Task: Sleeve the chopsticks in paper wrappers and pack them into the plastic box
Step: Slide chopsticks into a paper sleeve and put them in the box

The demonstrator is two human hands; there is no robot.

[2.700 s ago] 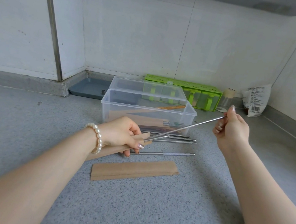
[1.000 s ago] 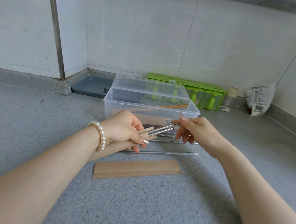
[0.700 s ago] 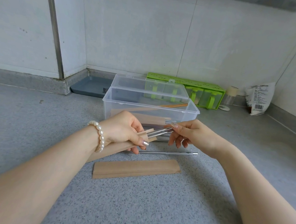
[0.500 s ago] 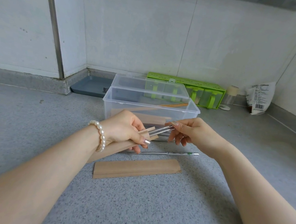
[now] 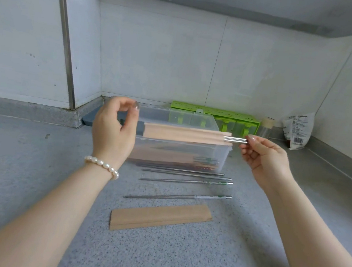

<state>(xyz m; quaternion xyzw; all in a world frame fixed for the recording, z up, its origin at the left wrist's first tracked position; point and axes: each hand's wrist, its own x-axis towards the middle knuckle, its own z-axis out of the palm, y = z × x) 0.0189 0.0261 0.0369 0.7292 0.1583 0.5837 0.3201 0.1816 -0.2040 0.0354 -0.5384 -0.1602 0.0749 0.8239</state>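
A brown paper wrapper (image 5: 181, 134) hangs level over the clear plastic box (image 5: 222, 160), with a pair of metal chopsticks (image 5: 234, 139) sticking out of its right end. My right hand (image 5: 263, 157) pinches those metal ends. My left hand (image 5: 114, 129) is raised just beyond the wrapper's left end, its fingers loosely curled, and a small gap shows between them. Sleeved pairs (image 5: 157, 155) lie inside the box. Several bare chopsticks (image 5: 177, 196) lie on the counter in front of it. Nearer me lies an empty wrapper (image 5: 159, 216).
The box lid (image 5: 172, 116) stands open behind the box. A green container (image 5: 226, 117), a small jar (image 5: 265, 127) and a printed bag (image 5: 298, 131) line the back wall at the right. A blue tray (image 5: 87, 120) sits in the left corner.
The wrapper with the chopsticks rose from counter height to above the box and turned level. The chopsticks sit deeper in the sleeve. My left hand has let go of the wrapper.
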